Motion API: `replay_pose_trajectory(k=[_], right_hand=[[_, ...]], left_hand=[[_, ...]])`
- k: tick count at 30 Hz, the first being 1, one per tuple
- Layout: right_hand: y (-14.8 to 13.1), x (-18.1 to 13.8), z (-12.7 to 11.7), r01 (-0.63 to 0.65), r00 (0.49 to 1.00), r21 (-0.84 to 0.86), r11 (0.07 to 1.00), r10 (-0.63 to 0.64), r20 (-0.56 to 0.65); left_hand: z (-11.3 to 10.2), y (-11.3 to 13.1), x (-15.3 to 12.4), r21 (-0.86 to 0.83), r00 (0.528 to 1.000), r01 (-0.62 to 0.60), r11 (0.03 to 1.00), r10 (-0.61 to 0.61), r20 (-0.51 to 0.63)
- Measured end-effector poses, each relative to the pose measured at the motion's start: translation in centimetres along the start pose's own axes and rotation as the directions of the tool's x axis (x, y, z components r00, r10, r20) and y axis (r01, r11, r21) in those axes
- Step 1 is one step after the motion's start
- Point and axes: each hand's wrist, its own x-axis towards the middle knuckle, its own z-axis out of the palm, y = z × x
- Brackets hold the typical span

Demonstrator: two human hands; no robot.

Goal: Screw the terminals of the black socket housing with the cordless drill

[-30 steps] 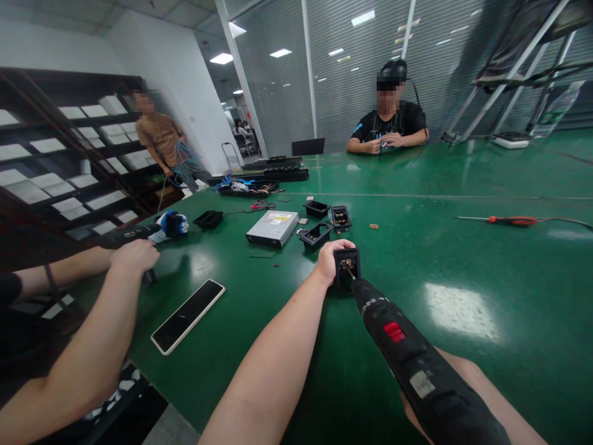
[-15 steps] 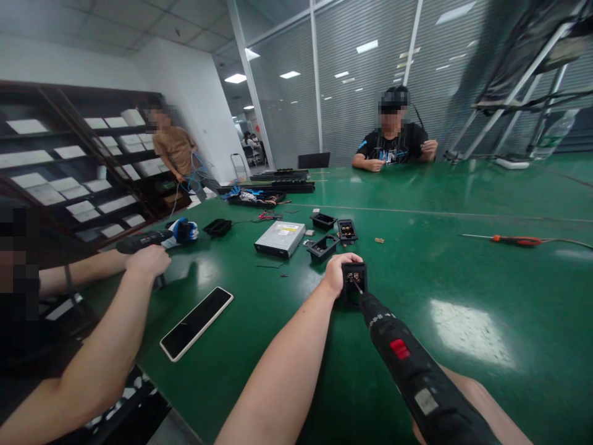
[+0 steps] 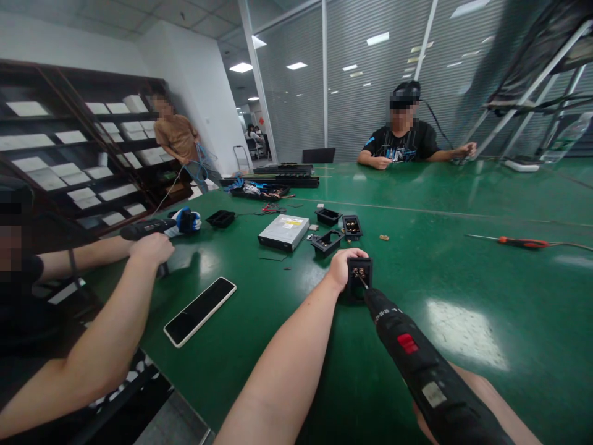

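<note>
Right now gripping black housing [image 3: 354, 292] at left side and top edge with left hand [image 3: 346, 267], open face turned this way, brass contacts [image 3: 358, 272] visible inside. Can't tell from this angle about housing touching green table [image 3: 500, 278] or being held just clear of it. Grasping power drill [image 3: 419, 371] with right hand [image 3: 477, 388], partly hidden behind drill body, thin bit [image 3: 363, 280] pointed into housing near contacts. Can't make out exact bit seating. Seeing three more black frames [image 3: 327, 245] just beyond, loosely grouped, near small brass piece [image 3: 384, 237] to their right. Also noting silver optical drive [image 3: 283, 232] left of that group, with black tray-like part [image 3: 220, 218] farther left. Note light-rimmed phone [image 3: 200, 311] lying screen up, left of left forearm [image 3: 287, 358]. Can spot red-and-black screwdriver [image 3: 523, 242] lying well off to the right. Also see co-worker's hand [image 3: 152, 248] at far left around second drill [image 3: 146, 228], near blue-and-white glove [image 3: 194, 221]; across table, seated person [image 3: 401, 145] in black shirt.
</note>
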Motion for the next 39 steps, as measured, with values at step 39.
replay_pose_trajectory(k=[39], right_hand=[[2.2, 1.1, 1.3, 0.05, 0.998, -0.238, 0.97, -0.059, -0.031]], left_hand=[[-0.9, 0.3, 0.3, 0.04, 0.996, -0.055, 0.998, 0.053, 0.067]])
